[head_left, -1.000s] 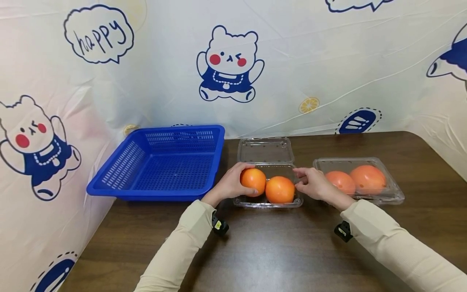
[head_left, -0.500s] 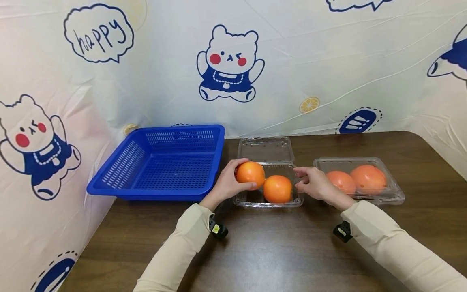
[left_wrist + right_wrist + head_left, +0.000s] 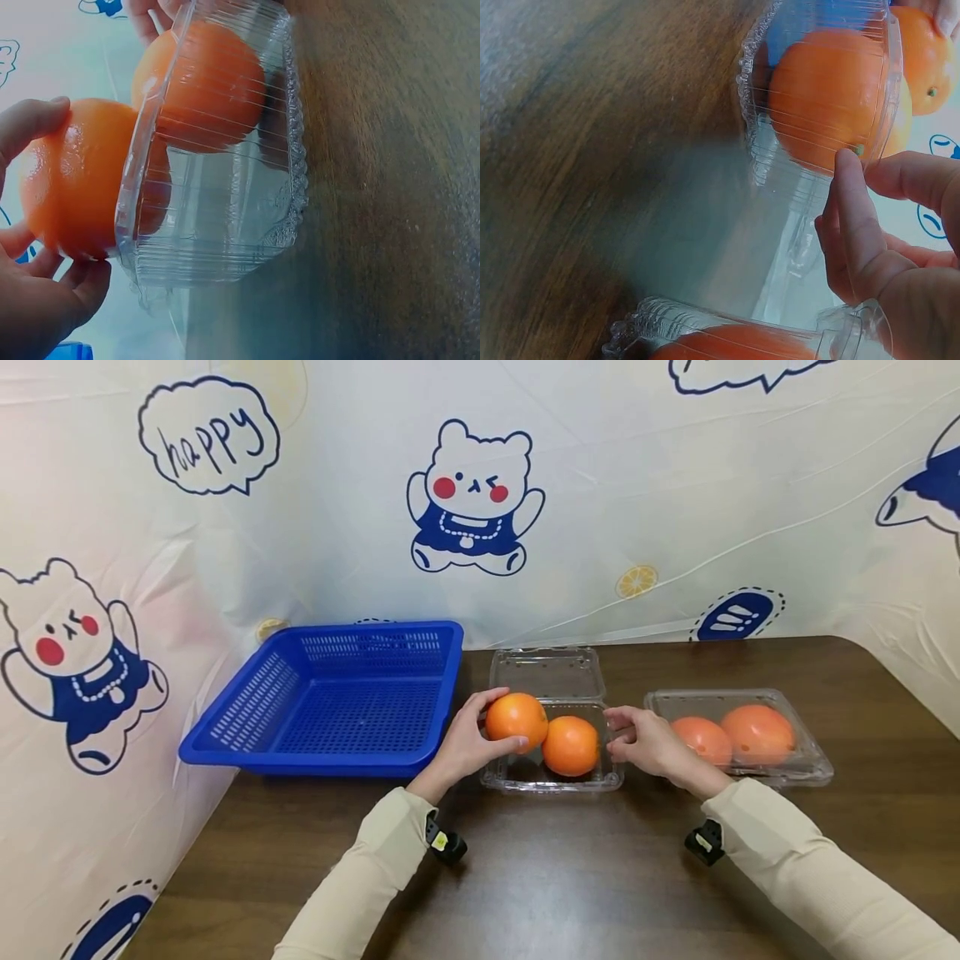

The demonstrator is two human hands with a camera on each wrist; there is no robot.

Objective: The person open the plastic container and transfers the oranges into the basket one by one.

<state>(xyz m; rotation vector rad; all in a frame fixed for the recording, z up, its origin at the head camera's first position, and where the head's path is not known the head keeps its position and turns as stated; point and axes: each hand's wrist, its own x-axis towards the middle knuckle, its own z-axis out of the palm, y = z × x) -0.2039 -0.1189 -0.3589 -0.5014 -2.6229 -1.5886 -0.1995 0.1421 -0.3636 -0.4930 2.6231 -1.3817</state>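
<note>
My left hand (image 3: pixel 467 742) grips an orange (image 3: pixel 516 722), thumb on the near side and fingers behind. In the left wrist view this orange (image 3: pixel 82 176) sits partly above the rim of a clear plastic clamshell box (image 3: pixel 217 259), its lower part behind the wall. A second orange (image 3: pixel 570 747) rests inside the box, right beside the held one. At the box's right side, my right hand (image 3: pixel 647 742) pinches the rim. The right wrist view has the thumb on the edge and a fingertip (image 3: pixel 846 161) against the outer wall. The box's lid (image 3: pixel 546 673) lies folded back.
Left of the box stands a blue plastic basket (image 3: pixel 341 768) with slotted walls and nothing in it. On the right, a closed clear box (image 3: pixel 806 770) contains two orange-red fruits (image 3: pixel 757 735). A printed cloth (image 3: pixel 585 460) hangs behind the brown table (image 3: pixel 555 877).
My left hand has raised its orange from inside the box and moved slightly left. The other orange has shifted a little left. My right hand stays at the rim.
</note>
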